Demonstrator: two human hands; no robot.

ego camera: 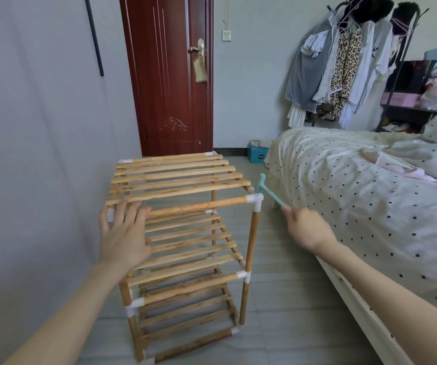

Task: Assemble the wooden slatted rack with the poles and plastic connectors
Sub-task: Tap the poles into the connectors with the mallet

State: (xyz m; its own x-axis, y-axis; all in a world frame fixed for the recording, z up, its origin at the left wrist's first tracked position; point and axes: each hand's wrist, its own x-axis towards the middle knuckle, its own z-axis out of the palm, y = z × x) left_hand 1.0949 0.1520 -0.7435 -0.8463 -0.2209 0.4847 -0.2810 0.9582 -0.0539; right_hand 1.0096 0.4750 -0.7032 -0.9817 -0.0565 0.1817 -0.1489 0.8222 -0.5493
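Rack upright on the floor; mallet at its top front-right connector.

Your left hand rests with fingers spread on the near-left top corner of the rack. Your right hand grips a small teal mallet, its head beside the white connector. Beyond stands a red door.

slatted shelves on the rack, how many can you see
3. The top shelf lies level with the left hand, the middle shelf is halfway down, and the bottom shelf sits near the floor, partly hidden by those above.
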